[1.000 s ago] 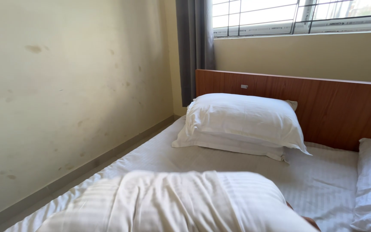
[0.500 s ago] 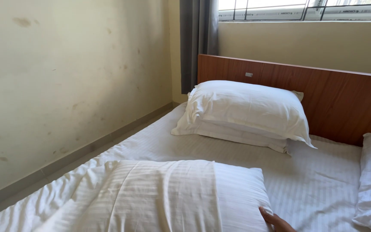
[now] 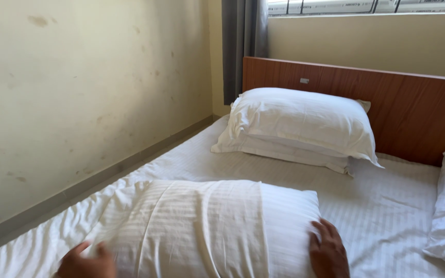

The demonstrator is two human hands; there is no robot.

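White striped pillow (image 3: 207, 226) lies between left hand (image 3: 86, 262) and right hand (image 3: 329, 250), touching both.

Both hands (image 3: 207, 260) are cut off by the bottom edge.

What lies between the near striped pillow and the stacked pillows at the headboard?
Head view: only bare striped sheet separates the near pillow from the stacked pillows.

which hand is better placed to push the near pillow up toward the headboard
Probably the right hand: it lies flat against the striped pillow at its right end. The left hand is blurred at the near left corner.
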